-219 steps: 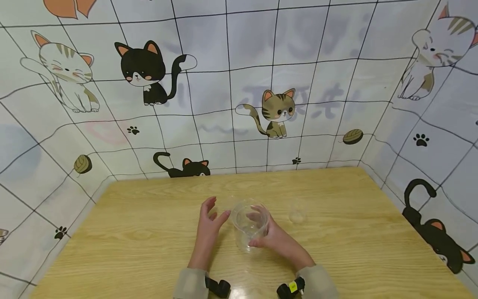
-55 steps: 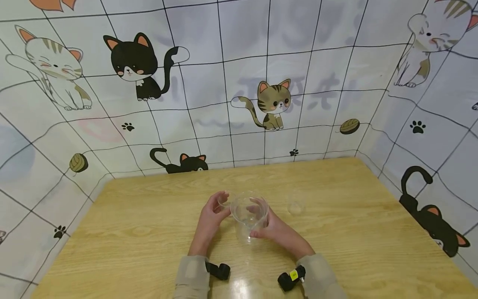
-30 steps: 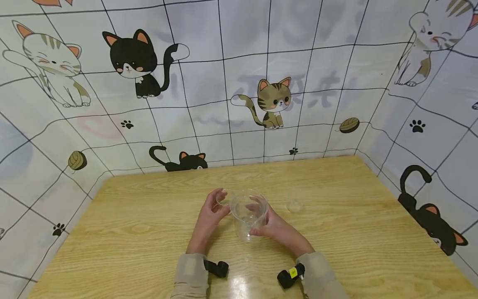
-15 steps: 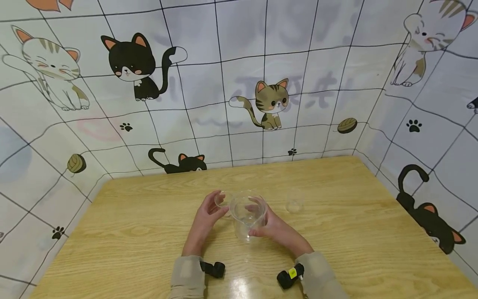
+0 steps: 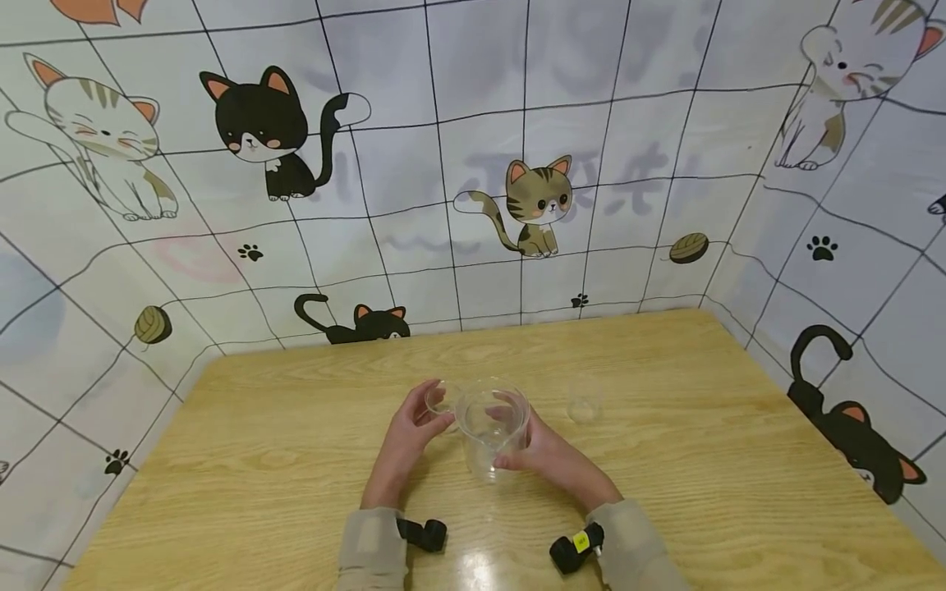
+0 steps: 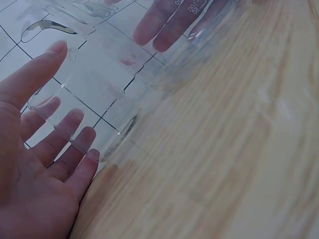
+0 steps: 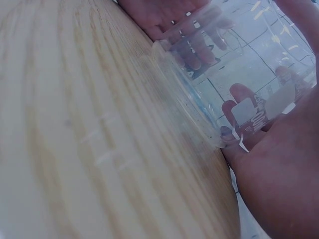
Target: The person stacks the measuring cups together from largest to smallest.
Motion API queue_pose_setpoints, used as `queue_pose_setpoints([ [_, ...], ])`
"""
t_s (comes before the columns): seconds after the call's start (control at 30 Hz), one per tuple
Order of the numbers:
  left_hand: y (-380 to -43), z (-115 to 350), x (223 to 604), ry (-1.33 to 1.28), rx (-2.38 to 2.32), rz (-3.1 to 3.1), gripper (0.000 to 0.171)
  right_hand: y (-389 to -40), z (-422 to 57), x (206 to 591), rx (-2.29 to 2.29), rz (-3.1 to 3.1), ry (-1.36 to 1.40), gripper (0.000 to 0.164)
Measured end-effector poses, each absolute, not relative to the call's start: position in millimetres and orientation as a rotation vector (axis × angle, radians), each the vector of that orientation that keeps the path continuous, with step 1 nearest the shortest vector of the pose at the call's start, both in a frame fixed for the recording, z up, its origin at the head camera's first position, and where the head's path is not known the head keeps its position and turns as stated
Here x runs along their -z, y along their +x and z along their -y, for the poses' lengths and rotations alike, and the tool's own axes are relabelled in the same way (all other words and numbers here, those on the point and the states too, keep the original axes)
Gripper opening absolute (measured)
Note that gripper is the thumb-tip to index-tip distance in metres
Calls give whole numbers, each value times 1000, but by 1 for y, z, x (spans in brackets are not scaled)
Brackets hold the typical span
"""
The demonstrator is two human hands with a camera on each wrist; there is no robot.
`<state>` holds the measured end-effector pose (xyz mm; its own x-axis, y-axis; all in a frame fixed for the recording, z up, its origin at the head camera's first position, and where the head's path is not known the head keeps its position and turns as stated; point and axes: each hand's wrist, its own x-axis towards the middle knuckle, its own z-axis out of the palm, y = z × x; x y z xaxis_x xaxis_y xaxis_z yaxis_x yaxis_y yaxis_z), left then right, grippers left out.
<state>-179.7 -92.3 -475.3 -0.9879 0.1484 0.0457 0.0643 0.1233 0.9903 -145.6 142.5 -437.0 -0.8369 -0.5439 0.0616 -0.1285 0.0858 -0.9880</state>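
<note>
A large clear beaker (image 5: 482, 450) with a pouring lip stands upright on the table in front of me. My right hand (image 5: 545, 456) grips it from the right, thumb on the near side and fingers behind; white markings show on its wall in the right wrist view. Left of it is a smaller clear beaker (image 5: 442, 399), close beside the large one. My left hand (image 5: 405, 427) holds that one, its thumb in front and fingers curved round the far side. In the left wrist view the small beaker's base (image 6: 122, 137) is low by the tabletop. Both beakers look empty.
Another small clear vessel (image 5: 585, 407) stands to the right, beyond my right hand. The wooden table (image 5: 296, 460) is bordered by a cat-print backdrop (image 5: 414, 189) at the back and sides. Black cameras (image 5: 424, 535) are strapped to both wrists.
Several seconds ago the left hand was spread open left of the small beaker; since then it has closed round it. The right hand has kept its grip on the large beaker. Little differs over the last second.
</note>
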Motion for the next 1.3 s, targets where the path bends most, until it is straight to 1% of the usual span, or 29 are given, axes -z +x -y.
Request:
queue_pose_setpoints([
  [0.07,-179,92,475,229,-2024,-2293,67,-148,-143,442,1810,-2056,-665,86],
  [0.27,-170,91,454,296,-2024,-2211,65,-159,-143,466,1825,-2076,-664,84],
  [0.6,-169,91,450,262,-2041,-2271,62,-158,-143,463,1805,-2088,-675,85],
  [0.87,-179,93,472,258,-2055,-2309,64,-157,-143,464,1819,-2070,-691,86],
  [1.0,-182,92,475,252,-2059,-2350,61,-158,-143,464,1842,-2063,-695,85],
  [1.13,-182,93,473,233,-2066,-2336,63,-159,-143,464,1841,-2064,-693,83],
  [1.3,-177,93,458,229,-2087,-2246,64,-158,-143,463,1821,-2086,-679,83],
])
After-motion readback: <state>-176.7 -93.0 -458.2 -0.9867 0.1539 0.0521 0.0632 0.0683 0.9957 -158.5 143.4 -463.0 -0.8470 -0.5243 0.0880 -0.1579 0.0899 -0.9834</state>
